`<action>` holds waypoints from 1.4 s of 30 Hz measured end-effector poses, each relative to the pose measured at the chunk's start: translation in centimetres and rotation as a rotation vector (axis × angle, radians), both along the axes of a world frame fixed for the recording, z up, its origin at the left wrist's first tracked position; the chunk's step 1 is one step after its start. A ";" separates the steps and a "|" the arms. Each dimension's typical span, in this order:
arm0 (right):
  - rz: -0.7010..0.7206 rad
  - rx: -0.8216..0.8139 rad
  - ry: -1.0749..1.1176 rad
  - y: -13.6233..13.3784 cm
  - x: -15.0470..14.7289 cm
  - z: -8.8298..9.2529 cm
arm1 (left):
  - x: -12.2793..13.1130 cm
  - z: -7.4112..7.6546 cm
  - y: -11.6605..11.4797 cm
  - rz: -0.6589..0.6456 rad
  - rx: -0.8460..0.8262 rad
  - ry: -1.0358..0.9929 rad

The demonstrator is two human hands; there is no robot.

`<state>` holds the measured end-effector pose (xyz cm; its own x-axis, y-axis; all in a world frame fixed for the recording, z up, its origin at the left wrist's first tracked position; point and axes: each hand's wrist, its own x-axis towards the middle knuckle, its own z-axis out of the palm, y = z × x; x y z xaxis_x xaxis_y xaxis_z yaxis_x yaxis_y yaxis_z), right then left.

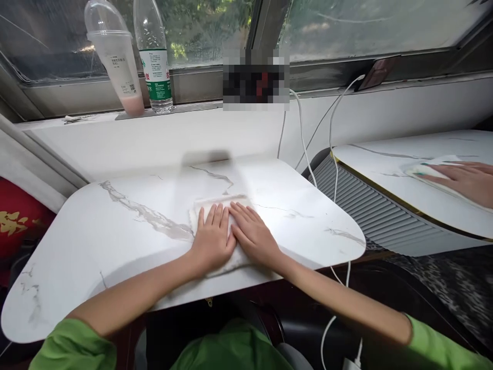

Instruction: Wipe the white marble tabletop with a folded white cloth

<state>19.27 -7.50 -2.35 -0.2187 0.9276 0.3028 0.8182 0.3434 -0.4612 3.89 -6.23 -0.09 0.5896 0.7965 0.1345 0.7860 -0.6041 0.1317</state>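
A folded white cloth point(200, 205) lies on the white marble-patterned table point(115, 231), near its middle. My left hand point(213, 236) presses flat on the cloth with its fingers stretched forward. Beside it, thumbs close together, my right hand point(254, 234) also rests flat on the cloth, fingers extended. Both palms cover much of the cloth, so its centre is partly hidden.
On the window sill stand a plastic cup point(121, 67) with pink drink and a clear bottle point(156, 72). White cables point(304, 139) hang right of the table. Another person's hand point(470, 180) rests on a white cloth on a second table point(377, 154).
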 end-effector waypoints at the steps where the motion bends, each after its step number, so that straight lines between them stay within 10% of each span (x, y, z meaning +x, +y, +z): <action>1: 0.036 -0.044 0.036 -1.0 0.0 -0.1 | -0.7 0.0 -1.1 -0.019 0.003 -0.003; 6: 0.230 -0.308 0.149 -2.7 0.8 0.9 | -4.0 0.4 -3.9 -0.093 -0.039 -0.007; 11: 0.283 -0.220 -0.079 -0.5 -1.2 2.1 | -4.9 0.7 -2.4 0.015 -0.134 -0.025; 23: 0.049 -0.042 -0.244 17.2 -7.7 1.1 | -5.8 0.6 16.4 0.243 -0.030 -0.049; 28: 0.023 -0.011 -0.175 21.2 -8.4 0.8 | -6.3 0.6 20.3 0.247 -0.019 -0.076; 35: 0.022 -0.045 -0.174 20.0 -8.2 1.0 | -6.2 0.4 18.8 0.271 0.008 -0.089; 42: 0.035 -0.072 -0.264 12.6 -8.8 1.7 | -7.0 0.0 11.7 0.268 -0.006 -0.071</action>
<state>10.43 5.10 -0.67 -0.3141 0.9351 0.1641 0.9014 0.3480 -0.2576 -3.14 5.51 -0.10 0.3472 0.9236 0.1624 0.9063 -0.3750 0.1952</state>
